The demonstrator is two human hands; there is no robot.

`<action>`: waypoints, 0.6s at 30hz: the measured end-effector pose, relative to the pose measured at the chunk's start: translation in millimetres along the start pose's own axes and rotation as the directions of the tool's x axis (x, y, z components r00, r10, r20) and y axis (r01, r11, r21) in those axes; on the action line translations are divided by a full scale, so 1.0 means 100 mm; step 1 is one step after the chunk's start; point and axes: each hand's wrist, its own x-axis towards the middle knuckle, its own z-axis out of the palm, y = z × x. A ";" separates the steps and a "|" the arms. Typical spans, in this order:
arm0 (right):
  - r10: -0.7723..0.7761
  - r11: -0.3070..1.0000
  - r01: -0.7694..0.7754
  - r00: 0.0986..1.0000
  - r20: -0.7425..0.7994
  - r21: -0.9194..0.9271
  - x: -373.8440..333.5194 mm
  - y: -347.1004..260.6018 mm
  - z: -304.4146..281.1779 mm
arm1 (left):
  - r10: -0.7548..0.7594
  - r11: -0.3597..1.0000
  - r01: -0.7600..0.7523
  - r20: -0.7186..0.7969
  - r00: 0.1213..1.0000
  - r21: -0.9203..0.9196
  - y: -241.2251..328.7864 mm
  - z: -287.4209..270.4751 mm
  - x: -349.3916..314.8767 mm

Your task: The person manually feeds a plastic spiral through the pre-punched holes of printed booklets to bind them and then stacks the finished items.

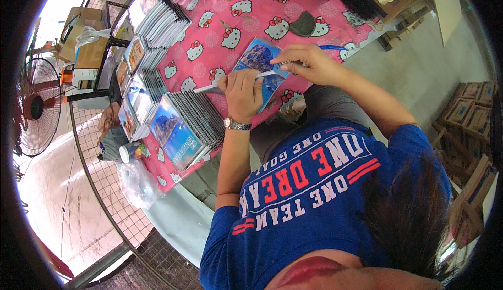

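1. Booklet (255,59) with a blue photo cover of a rocky mountain above water lies at the upper centre of the frame, slanted near the front edge of the worktop (212,41), under both hands.
2. Left hand (242,92), with a metal wristwatch (237,124) at its wrist, lies over the left side of the booklet. Its grip is curled closed around a pale strip (208,89), which sticks out to the left of the knuckles and reaches across the cover on the other side.
3. Right hand (309,65) is at the booklet's upper right, fingers bent and thumb close to them, near the right end of the strip. Whether its grip pinches the strip or the cover, I cannot tell.
4. Just above the right wrist runs a slim blue object (334,47), its kind unclear.
5. Toward the left of the frame, a stack of spiral-bound booklets (175,127) shows a similar blue cover; further stacks (157,15) rise beyond it, up to the upper left.
6. Above the booklet, a dark rounded piece (303,24) lies on the pink, cat-patterned cover of the worktop.
7. At the far left stands a black fan (35,107), near an open cardboard box (86,44).
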 end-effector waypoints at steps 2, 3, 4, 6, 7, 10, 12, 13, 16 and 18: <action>-0.086 0.994 0.086 0.996 0.004 -0.072 0.04 -0.03 -0.01 | -0.008 1.000 0.008 0.022 1.000 -0.016 0.04 -0.02 0.00; -0.099 0.990 0.101 0.995 0.023 -0.099 0.06 -0.05 -0.01 | -0.015 0.999 0.016 0.025 1.000 -0.033 0.05 -0.03 0.00; -0.111 0.985 0.115 0.993 0.042 -0.128 0.07 -0.06 -0.02 | -0.021 0.998 0.022 0.027 0.999 -0.053 0.05 -0.03 0.01; -0.118 0.983 0.125 0.991 0.059 -0.138 0.07 -0.04 -0.02 | -0.011 0.999 0.013 0.039 0.999 -0.049 0.06 -0.05 0.03; -0.124 0.981 0.133 0.990 0.069 -0.145 0.08 -0.05 -0.02 | -0.005 0.999 0.007 0.041 0.999 -0.046 0.06 -0.06 0.03; -0.109 0.985 0.120 0.990 0.094 -0.122 0.08 -0.07 -0.04 | -0.006 0.999 0.009 0.069 0.998 -0.042 0.02 -0.06 0.03; -0.011 0.985 0.033 0.992 0.129 -0.170 0.07 -0.13 -0.08 | -0.006 1.000 0.008 0.065 0.998 -0.027 0.02 -0.06 0.06; 0.039 0.981 -0.010 0.989 0.142 -0.196 0.06 -0.16 -0.09 | -0.003 1.000 0.005 0.063 0.998 -0.021 0.02 -0.06 0.08; 0.068 0.979 -0.042 0.990 0.125 -0.201 0.06 -0.13 -0.07 | 0.014 1.000 -0.012 0.072 0.997 -0.021 -0.01 -0.04 0.13; 0.230 0.973 -0.232 0.970 0.082 0.018 0.07 -0.19 -0.03 | 0.006 0.999 -0.003 0.075 0.997 -0.036 -0.01 -0.05 0.15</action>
